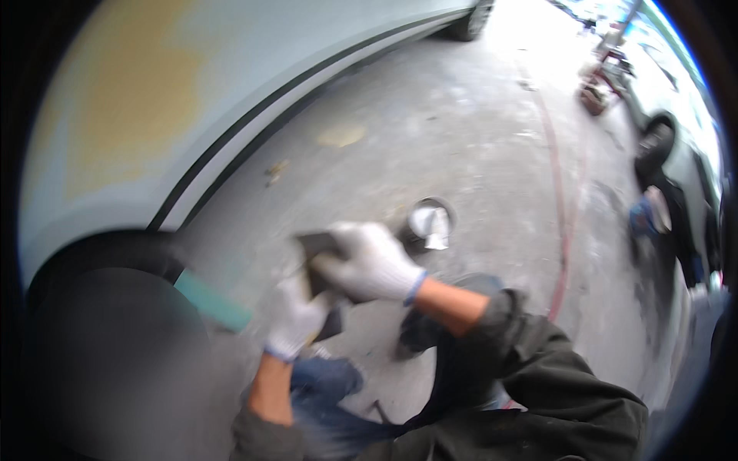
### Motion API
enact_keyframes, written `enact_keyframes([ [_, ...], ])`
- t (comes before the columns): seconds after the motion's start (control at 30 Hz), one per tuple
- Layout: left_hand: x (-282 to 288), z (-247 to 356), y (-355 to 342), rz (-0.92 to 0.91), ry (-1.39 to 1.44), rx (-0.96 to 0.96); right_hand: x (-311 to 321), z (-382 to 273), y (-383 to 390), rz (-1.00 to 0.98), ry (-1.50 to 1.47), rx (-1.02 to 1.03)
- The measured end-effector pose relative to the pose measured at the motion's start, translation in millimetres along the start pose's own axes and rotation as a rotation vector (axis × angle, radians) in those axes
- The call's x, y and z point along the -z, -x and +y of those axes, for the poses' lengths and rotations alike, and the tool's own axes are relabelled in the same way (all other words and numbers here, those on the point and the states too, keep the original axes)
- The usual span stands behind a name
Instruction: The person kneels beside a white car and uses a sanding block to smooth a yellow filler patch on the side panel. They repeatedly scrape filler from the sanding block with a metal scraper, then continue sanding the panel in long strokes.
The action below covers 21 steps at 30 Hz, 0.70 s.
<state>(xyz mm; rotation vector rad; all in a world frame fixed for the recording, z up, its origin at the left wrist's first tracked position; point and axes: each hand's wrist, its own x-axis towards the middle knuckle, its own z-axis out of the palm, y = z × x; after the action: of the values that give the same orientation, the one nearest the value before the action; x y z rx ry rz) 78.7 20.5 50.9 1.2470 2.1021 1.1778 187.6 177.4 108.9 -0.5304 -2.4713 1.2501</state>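
Both my hands wear white knit gloves with blue cuffs and meet at the middle of the view. My right hand (370, 260) is closed on a dark grey flat piece (314, 244), smeared by motion; it could be a sheet or a pad. Just below and to the left, my left hand (292, 319) closes around the lower part of the same piece, and a dark corner sticks out beside its fingers. Beyond my right hand, an open round can (417, 234) stands on the floor with a whitish cloth or paper in its mouth.
On the left is a pale car body (254, 46) with a yellowish patch (138, 92) and a dark wheel arch. A teal strip (211, 300) lies near that wheel. A red hose (560, 215) crosses the concrete floor (477, 146). Another vehicle (676, 84) stands at right.
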Motion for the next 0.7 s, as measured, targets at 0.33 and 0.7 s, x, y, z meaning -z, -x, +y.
enact_keyframes([
  [0.33, 18.0, -6.9, 8.4, -0.157, 0.385, 0.296, 5.3, 10.4, -1.7, 0.008, -0.334, 0.083],
  [0.7, 19.5, 2.7, 12.4, -0.035, 0.532, 0.025, 17.4, 30.8, -11.8, 0.107, -0.629, -0.226],
])
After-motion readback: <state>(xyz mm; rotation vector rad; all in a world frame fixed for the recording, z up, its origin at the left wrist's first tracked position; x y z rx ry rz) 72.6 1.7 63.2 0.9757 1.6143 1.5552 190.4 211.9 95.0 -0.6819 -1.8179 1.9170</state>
